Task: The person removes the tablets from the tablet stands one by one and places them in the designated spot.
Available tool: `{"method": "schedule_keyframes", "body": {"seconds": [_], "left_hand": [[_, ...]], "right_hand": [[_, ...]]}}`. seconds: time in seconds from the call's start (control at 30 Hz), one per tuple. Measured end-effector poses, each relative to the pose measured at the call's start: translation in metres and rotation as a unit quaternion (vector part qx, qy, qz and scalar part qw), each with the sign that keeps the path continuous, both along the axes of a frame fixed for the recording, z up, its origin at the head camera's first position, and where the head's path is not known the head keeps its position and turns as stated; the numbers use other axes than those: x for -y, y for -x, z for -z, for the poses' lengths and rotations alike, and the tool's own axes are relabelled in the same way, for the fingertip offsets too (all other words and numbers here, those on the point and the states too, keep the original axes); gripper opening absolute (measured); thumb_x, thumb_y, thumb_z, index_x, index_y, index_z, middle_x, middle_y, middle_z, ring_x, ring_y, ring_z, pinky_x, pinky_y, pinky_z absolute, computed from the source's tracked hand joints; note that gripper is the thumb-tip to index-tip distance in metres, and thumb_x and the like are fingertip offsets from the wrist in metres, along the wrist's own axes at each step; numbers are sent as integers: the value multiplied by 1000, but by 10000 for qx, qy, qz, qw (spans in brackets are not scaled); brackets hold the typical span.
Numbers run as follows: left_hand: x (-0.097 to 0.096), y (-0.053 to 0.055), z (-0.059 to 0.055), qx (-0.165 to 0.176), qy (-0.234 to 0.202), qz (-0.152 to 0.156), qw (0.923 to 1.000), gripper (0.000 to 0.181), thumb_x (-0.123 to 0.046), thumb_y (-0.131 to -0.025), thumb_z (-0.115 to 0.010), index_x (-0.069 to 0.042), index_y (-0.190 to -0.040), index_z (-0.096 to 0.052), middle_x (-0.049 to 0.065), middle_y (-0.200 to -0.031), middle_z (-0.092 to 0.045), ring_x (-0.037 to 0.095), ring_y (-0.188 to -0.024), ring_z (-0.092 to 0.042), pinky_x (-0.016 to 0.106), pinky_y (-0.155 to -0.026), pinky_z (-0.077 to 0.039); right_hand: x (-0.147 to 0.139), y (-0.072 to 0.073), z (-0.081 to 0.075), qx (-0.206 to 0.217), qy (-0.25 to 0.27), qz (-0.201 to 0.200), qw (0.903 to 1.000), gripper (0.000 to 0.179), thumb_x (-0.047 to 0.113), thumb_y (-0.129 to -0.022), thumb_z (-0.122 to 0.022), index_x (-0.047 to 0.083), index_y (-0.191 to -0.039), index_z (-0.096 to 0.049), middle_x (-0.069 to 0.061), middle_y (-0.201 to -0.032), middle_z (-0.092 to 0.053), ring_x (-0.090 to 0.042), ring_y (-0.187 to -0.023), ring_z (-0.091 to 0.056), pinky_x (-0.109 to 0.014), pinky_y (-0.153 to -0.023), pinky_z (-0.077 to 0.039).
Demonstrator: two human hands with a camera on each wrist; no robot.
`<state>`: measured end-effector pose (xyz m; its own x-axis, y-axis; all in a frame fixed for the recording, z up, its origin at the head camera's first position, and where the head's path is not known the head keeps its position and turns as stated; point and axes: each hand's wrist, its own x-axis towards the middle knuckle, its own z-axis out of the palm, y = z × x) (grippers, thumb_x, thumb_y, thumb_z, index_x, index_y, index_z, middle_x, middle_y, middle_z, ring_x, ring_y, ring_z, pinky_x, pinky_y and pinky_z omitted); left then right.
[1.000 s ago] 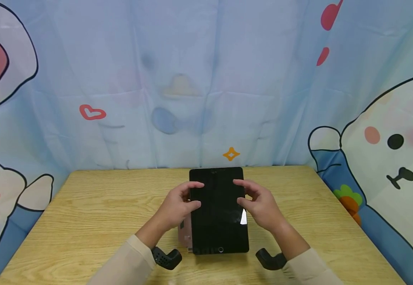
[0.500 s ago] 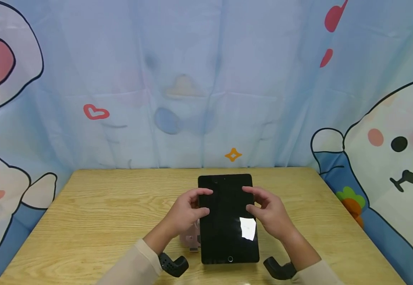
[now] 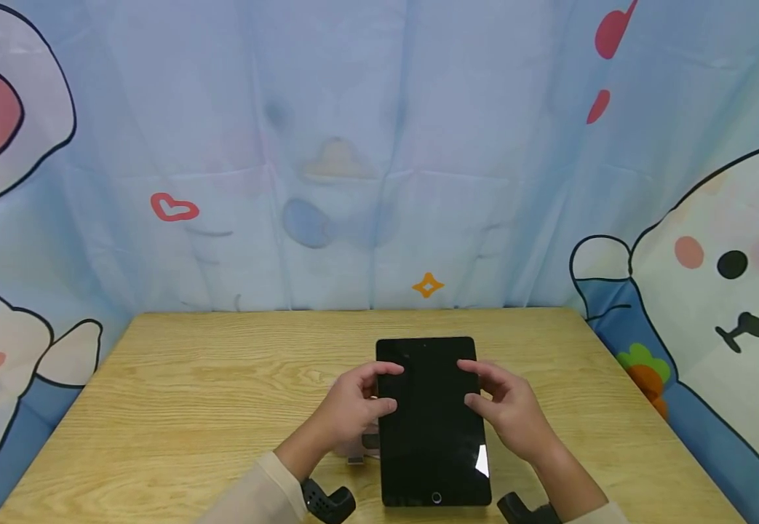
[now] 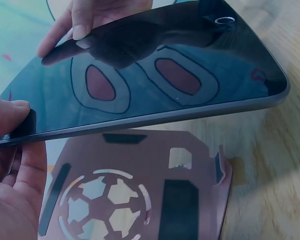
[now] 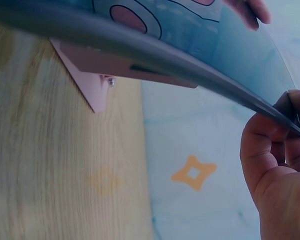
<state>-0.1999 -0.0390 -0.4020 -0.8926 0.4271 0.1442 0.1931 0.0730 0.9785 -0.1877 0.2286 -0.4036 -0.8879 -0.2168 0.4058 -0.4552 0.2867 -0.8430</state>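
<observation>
A black tablet (image 3: 433, 444), its dark glossy screen facing up, is gripped along both long sides. My left hand (image 3: 351, 405) pinches its left edge, thumb over the screen and other fingers underneath. Opposite it, my right hand (image 3: 515, 412) holds the right edge in the same manner. Below the tablet stands a pink metal tablet stand (image 4: 156, 167) with a football-shaped cutout and dark pads, mostly hidden in the head view. In the left wrist view, a gap shows between the tablet's near edge and the stand. The right wrist view shows the stand's pink leg (image 5: 96, 92) on the wood.
Wood-grain table (image 3: 222, 386) extends to both sides of the hands. A light blue curtain (image 3: 327, 94) printed with cartoon animals hangs behind its far edge. Black wrist devices (image 3: 329, 502) sit at both cuffs.
Both hands have brought the tablet nearer to the person and somewhat to the right, keeping the same hold. The stand peeks out at the tablet's left side throughout.
</observation>
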Motion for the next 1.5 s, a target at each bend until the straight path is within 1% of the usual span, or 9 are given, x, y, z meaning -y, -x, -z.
{"method": "schedule_keyframes", "body": {"seconds": [0.07, 0.23, 0.43, 0.57, 0.73, 0.9, 1.03, 1.23, 1.5], "left_hand": [[-2, -1, 0, 35, -53, 3, 10000, 42, 3, -91, -67, -3, -132, -61, 1, -93, -64, 13, -74, -55, 25, -69, -49], [-6, -2, 4, 25, -2, 2, 10000, 42, 4, -91, -67, -3, -132, -61, 0, -76, -52, 14, -64, -42, 24, -61, -40], [-10, -5, 9, -29, 100, 142, 9998, 40, 2, -91, -67, -4, -130, -62, -3, -73, -46, 11, -63, -38, 22, -61, -38], [-12, -6, 11, -47, 102, 175, 9998, 39, 2, -91, -67, -6, -129, -63, -5, -76, -49, 11, -65, -39, 22, -63, -38], [-16, -8, 13, 230, 45, 104, 9997, 40, 1, -91, -68, -10, -129, -64, -2, -83, -57, 13, -67, -43, 23, -64, -40], [-19, -10, 15, 416, -193, 158, 9988, 41, 5, -90, -68, -9, -128, -64, 1, -95, -64, 13, -72, -52, 23, -65, -45], [-21, -12, 18, 413, -183, 227, 9987, 40, 5, -90, -68, -9, -127, -65, 1, -90, -63, 12, -69, -51, 21, -63, -44], [-24, -13, 23, 128, 126, 197, 9996, 38, 3, -88, -71, -10, -124, -67, -1, -68, -45, 10, -60, -38, 21, -59, -36], [-27, -14, 27, 150, 171, 187, 9996, 38, 1, -89, -71, -14, -124, -67, -2, -68, -43, 10, -60, -38, 21, -58, -36]], "right_hand": [[-1, -1, 2, -11, 32, 10, 10000, 42, -13, -88, -65, -8, -129, -61, -16, -132, -57, -3, -108, -52, -21, -76, -49], [-6, -4, 4, 3, 49, -5, 10000, 41, -12, -88, -65, -6, -129, -62, -7, -131, -59, -7, -103, -52, -21, -74, -48], [-11, -12, 7, 203, 26, 71, 9998, 40, -12, -89, -65, -8, -129, -60, 2, -130, -59, -6, -104, -53, -20, -78, -49], [-13, -15, 10, 308, 43, 124, 9994, 41, -12, -88, -65, -10, -129, -59, 11, -127, -58, -8, -99, -52, -20, -76, -48], [-14, -15, 13, 313, 92, 169, 9993, 42, -14, -87, -65, -11, -128, -59, 15, -124, -59, -4, -104, -52, -18, -81, -48], [-16, -18, 16, 288, 119, 272, 9991, 42, -16, -85, -65, -12, -127, -59, 17, -123, -59, -2, -105, -52, -16, -83, -47], [-18, -21, 20, 375, 98, 468, 9981, 42, -16, -85, -65, -11, -126, -61, 15, -123, -60, 2, -108, -52, -13, -86, -45], [-21, -23, 23, 684, -62, 768, 9947, 41, -12, -87, -67, -7, -127, -63, -2, -128, -60, 2, -109, -52, -11, -88, -43], [-23, -28, 22, 878, -108, 849, 9924, 40, -12, -87, -65, -9, -127, -61, -7, -131, -59, 2, -109, -52, -12, -89, -43]]}}
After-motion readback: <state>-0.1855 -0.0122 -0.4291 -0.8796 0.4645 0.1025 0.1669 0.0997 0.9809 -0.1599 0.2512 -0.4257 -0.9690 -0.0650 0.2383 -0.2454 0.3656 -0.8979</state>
